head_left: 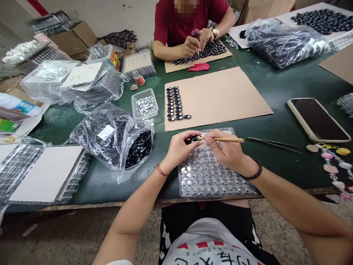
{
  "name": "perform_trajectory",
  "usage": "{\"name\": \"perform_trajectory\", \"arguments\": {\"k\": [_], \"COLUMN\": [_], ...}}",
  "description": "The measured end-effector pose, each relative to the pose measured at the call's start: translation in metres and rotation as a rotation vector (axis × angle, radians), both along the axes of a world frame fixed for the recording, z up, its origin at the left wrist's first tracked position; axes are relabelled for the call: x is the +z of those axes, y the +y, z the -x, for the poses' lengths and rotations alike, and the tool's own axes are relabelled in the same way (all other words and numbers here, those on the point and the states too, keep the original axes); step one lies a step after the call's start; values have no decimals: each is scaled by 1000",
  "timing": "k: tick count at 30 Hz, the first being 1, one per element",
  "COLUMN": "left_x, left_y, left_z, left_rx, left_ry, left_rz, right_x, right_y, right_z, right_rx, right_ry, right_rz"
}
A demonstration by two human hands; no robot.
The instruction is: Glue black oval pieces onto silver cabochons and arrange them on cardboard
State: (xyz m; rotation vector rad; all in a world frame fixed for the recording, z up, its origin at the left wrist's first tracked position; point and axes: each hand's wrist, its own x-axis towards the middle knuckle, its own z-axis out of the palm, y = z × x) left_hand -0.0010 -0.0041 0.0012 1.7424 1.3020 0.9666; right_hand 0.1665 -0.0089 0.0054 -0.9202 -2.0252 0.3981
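My left hand (179, 148) pinches a small shiny black oval piece (189, 141) between thumb and fingers. In my right hand (224, 149) is a thin wooden stick (230, 140), held like a pen, its tip at the black piece. Both hands are above a clear plastic tray (202, 182) with rows of round cups. Beyond them lies a cardboard sheet (217, 97), with black oval pieces (174, 103) in columns at its left side. To the left, an open plastic bag (113, 138) holds many black pieces (139, 149).
A clear box of small silvery parts (145, 106) stands behind the bag. Tweezers (273, 144) and a phone (318, 119) lie at right. Across the table, a co-worker (190, 29) handles black pieces on another cardboard sheet (176, 68). Stacked trays (46, 173) stand at left.
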Motion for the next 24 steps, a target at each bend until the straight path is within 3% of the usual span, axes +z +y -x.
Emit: {"name": "perform_trajectory", "arguments": {"k": [6,9,11,14,16,20,24], "left_x": [-2,-2,-2,0,1,2,2], "left_y": [-1,-2,-3,-2,-1,0,-2], "left_z": [0,-2,-2,-2,-2,0,-1], "left_rx": [12,29,25,-1,1,10,-14], "left_ry": [-4,-37,-77,-118,-111,-99,-122], "left_rz": [0,-7,15,71,95,111,109], "right_x": [-2,-2,0,0,0,0,2], "right_y": [-2,-1,4,16,24,25,16], "right_z": [1,2,1,-3,-6,-4,2], "right_rx": [29,105,148,222,204,74,127], "right_ry": [-22,45,180,471,629,577,384], "right_rz": [9,114,330,818,1000,951,948]}}
